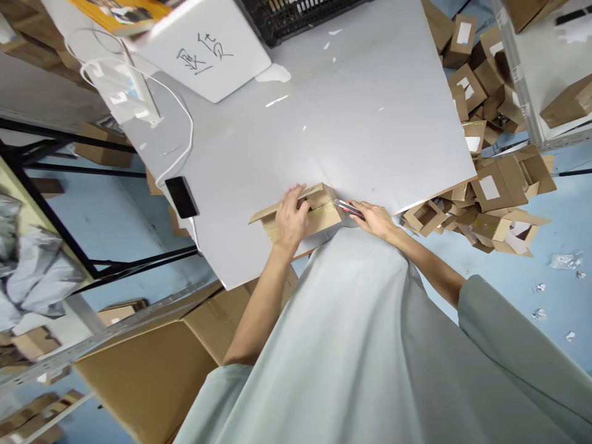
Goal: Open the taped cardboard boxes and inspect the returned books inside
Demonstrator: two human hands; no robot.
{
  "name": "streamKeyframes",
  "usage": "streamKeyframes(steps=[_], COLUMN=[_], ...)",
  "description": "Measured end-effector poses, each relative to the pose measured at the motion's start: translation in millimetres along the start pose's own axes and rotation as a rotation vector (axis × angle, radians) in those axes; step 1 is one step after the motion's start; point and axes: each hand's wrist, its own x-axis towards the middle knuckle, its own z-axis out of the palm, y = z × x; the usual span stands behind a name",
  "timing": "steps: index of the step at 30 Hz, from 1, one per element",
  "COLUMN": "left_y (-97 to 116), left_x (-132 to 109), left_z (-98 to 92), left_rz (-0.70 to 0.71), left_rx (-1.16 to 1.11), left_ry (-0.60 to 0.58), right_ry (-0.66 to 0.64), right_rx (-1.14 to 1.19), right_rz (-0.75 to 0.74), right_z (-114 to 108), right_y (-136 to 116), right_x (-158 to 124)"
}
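Right hand point(375, 219): clenched around the handle of the red-and-black cutter knife point(351, 210).
Knife tip: directed leftward and held at the box's right end; whether the cardboard is touched or only neared cannot be told.
Left hand point(292, 217): laid across the box with fingers bent over its upper side; whether it is gripped or only pressed down cannot be told.
Cardboard box point(326, 219): placed at the table's near edge, around the middle of that edge, and lying lengthwise along it.
Done so far: judged to be partly opened, since a flap is seen jutting out at the left end and a gap is shown along the top.
Left undone: the right end, beside the blade, appears not to be folded out; no contents are seen set out, and the inside is mostly hidden by the left hand.
Table point(365, 123): by its left edge, a dark phone point(182, 197) is laid beside a white cable point(191, 132); at its far edge, a white panel marked with handwriting point(208, 52) and a black crate point(300, 15) are placed.
Beyond the right edge: opened cartons point(497, 185) are heaped.
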Motion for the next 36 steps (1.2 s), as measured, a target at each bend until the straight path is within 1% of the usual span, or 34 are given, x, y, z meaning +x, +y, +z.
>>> streamKeyframes(steps=[2, 4, 7, 9, 16, 22, 25, 28, 30, 33, 36], left_y=[3.8, 9.1, 15.2, 16.1, 12.6, 12.0, 11.0, 12.8, 15.2, 17.1, 16.4], left_x=[-1.5, -6.5, -16.8, -21.5, -20.7, -20.2, -19.9, -21.5, -23.9, -27.7, -28.6], left_z=[-5.4, -6.3, -1.5, 2.9, 11.0, 12.3, 12.3, 12.1, 11.5, 8.6, 4.8], left_rz=[0.032, 0.083, 0.140, 0.151, 0.116, 0.099, 0.115, 0.131, 0.119, 0.098, 0.087], left_rx=[0.027, 0.061, 0.076, 0.064, 0.038, 0.018, 0.020, 0.028, 0.030, 0.019, 0.030], left_ry=[-0.002, -0.048, -0.152, -0.193, -0.204, -0.200, -0.201, -0.226, -0.237, -0.217, -0.195], right_ry=[0.008, 0.025, 0.034, 0.020, -0.087, -0.127, -0.158, -0.180, -0.170, -0.089, 0.020], right_rx=[0.006, 0.020, 0.035, 0.031, -0.038, -0.067, -0.031, 0.005, 0.030, 0.088, 0.144], right_rz=[0.012, 0.022, 0.024, 0.003, -0.123, -0.141, -0.160, -0.157, -0.143, -0.072, 0.087], right_z=[-1.5, -4.0, -8.8, -12.3, -25.1, -35.4, -31.2, -20.1, -12.6, -5.2, -0.1], right_y=[0.1, 1.6, 6.0, 8.9, 6.1, 6.1, 8.1, 8.8, 10.9, 22.0, 43.2], right_x=[-0.4, -0.4, 1.0, 2.8, 12.8, 19.2, 13.7, 1.8, -7.8, -20.0, -23.5])
